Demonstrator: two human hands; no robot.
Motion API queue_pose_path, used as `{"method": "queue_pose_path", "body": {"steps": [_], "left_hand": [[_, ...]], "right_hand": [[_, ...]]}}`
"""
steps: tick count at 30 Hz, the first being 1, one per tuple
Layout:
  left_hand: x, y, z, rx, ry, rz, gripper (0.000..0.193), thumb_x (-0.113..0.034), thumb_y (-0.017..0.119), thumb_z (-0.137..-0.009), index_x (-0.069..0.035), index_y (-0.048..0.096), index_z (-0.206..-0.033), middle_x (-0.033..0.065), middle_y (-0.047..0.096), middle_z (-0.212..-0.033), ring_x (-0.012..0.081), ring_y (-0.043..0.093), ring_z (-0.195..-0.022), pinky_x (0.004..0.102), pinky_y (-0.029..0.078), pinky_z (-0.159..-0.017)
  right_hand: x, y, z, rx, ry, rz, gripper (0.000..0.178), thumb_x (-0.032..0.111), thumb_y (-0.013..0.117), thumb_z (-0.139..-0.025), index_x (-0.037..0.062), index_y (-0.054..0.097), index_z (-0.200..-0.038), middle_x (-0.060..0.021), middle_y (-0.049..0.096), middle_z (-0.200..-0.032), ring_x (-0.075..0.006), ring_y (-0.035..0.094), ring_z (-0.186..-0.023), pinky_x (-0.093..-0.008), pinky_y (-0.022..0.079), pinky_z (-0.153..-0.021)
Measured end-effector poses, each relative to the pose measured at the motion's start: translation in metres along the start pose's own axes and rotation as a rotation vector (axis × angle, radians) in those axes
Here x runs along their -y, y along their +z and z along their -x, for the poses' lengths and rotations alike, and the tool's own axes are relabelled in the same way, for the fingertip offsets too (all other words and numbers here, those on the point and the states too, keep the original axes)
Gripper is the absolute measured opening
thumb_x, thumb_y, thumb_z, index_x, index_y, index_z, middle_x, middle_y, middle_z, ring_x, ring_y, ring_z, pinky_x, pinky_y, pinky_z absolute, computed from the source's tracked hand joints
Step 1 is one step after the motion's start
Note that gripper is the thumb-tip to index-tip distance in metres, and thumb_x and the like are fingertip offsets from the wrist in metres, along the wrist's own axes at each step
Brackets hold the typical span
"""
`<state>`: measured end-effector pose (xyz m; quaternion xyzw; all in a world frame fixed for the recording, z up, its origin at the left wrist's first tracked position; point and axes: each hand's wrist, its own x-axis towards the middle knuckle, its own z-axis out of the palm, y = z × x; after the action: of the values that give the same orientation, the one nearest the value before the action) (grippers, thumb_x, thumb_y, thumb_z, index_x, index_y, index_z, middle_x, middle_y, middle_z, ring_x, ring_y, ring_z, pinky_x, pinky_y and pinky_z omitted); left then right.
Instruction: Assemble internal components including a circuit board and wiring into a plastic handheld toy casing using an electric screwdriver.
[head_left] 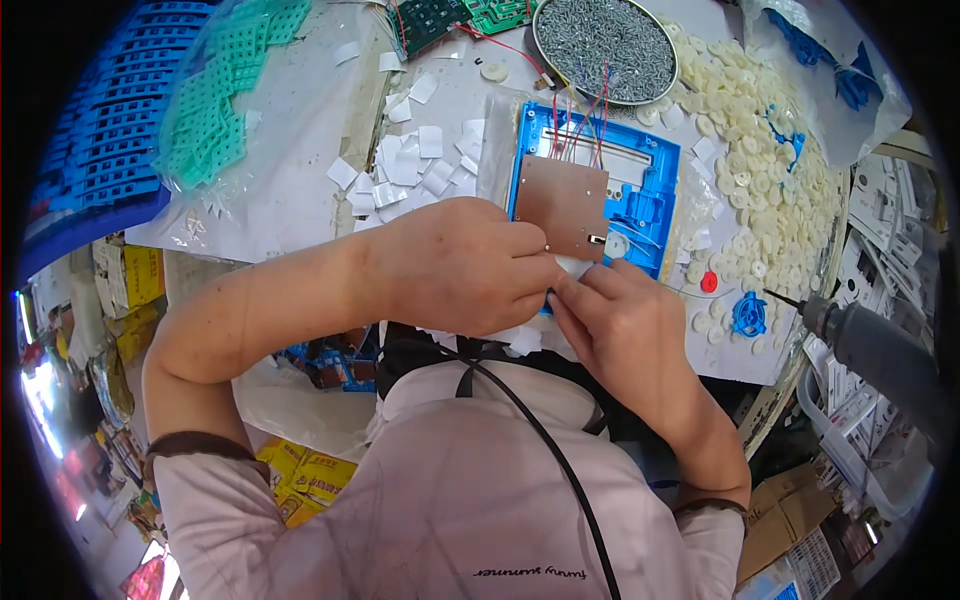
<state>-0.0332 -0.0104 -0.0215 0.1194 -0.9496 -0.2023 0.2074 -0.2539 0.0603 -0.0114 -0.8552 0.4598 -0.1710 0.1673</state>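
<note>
A blue plastic housing (660, 170) lies on the white-covered table in front of me. Over its left part rests a brown circuit board (560, 200), with thin red and dark wires (575, 130) running up from its far edge. My left hand (465, 262) is closed at the board's near left corner, fingers curled. Across from it, my right hand (632, 315) has thumb and fingers pinched together at the housing's near edge. The fingertips of both hands meet there. Whatever they grip is too small and covered to make out.
A round bowl of screws (605, 50) stands beyond the housing. Many cream plastic discs (760, 180) spread rightward, near a blue part (749, 314) and an electric screwdriver (870, 340). White square pieces (400, 160) lie left, with green plates (210, 130) and blue grid parts (110, 110) farther off.
</note>
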Motion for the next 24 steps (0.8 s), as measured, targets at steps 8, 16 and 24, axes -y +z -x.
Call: {"method": "queue_pose_path", "body": {"steps": [8,16,24], "left_hand": [[-0.004,-0.04,0.039,0.128,-0.037,-0.032,0.028,-0.015,0.075,-0.076,-0.003,0.067,-0.101,0.0046,0.056,-0.085,0.0187,0.057,-0.063,0.0314,0.046,-0.052],[-0.075,0.028,0.06,-0.24,-0.735,0.103,0.024,-0.01,0.081,-0.073,-0.007,0.067,-0.093,0.0093,0.059,-0.097,0.0284,0.06,-0.09,0.0412,0.049,-0.073],[-0.076,0.005,0.04,-0.481,-0.823,0.519,0.004,-0.001,0.065,-0.087,-0.001,0.063,-0.083,0.0118,0.06,-0.099,0.0219,0.058,-0.091,0.0309,0.045,-0.082]], "right_hand": [[0.005,-0.005,0.009,0.076,-0.04,0.001,0.042,0.017,0.077,-0.08,-0.0008,0.07,-0.117,-0.0049,0.056,-0.081,-0.0227,0.057,-0.076,-0.0327,0.049,-0.062],[0.008,-0.002,0.011,0.11,0.033,-0.009,0.057,0.024,0.078,-0.079,-0.0001,0.063,-0.128,-0.007,0.056,-0.088,-0.0254,0.056,-0.081,-0.036,0.048,-0.066],[0.015,-0.003,0.01,0.141,0.0,0.074,0.064,0.028,0.078,-0.078,-0.0007,0.06,-0.133,-0.0072,0.054,-0.089,-0.024,0.054,-0.082,-0.0354,0.044,-0.066]]}}
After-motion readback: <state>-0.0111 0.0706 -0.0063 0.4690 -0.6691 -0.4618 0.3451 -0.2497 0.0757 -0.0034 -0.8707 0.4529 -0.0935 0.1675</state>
